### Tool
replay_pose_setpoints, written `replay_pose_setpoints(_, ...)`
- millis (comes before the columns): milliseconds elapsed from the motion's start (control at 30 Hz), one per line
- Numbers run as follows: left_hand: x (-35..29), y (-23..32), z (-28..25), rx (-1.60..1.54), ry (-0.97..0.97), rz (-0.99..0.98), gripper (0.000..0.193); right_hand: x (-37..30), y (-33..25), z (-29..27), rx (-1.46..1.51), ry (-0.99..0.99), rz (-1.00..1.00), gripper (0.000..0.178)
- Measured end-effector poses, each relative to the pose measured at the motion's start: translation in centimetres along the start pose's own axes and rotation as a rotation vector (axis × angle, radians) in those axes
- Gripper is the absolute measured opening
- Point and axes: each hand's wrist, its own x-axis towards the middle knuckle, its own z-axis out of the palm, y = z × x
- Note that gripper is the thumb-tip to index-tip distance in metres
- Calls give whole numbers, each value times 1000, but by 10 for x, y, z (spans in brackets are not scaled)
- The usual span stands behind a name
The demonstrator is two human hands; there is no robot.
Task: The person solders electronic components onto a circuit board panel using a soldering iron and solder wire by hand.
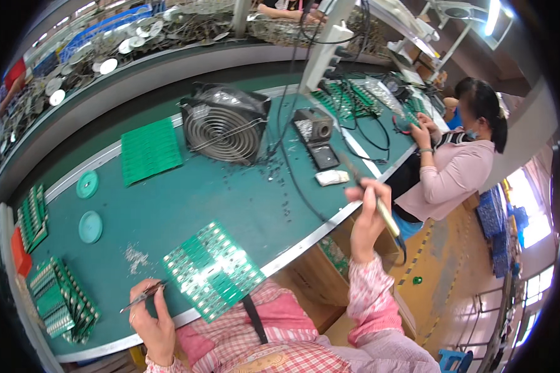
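Observation:
A green circuit board panel (213,271) lies at the bench's near edge, partly overhanging it in front of my lap. Just left of it, my left hand (150,323) pinches metal tweezers (142,296), their tips close to the panel's left edge. My right hand (368,219) is raised at the right, fingers closed around a soldering iron (388,219). The iron's tip points up and away, apart from the panel. Small whitish parts (135,257) are scattered on the mat left of the panel. Beyond the iron stands a soldering iron holder (317,138) with a white crumpled piece (332,178) beside it.
A black fan (225,127) stands at the back, beside a green panel (149,151). Two pale green discs (90,227) and stacked boards (62,301) sit at the left. Cables cross the bench (242,202). A co-worker (457,168) handles something at the right.

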Motion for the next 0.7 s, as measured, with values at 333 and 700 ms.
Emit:
replay_pose_setpoints(333, -14, -1, -17, 135, 112, 95, 16, 64, 66, 10, -215, -387, 92, 35)
replay_pose_setpoints(700, -9, 28, -3, 281, -244, 522, 33, -103, -79, 83, -3, -954, -561, 31)
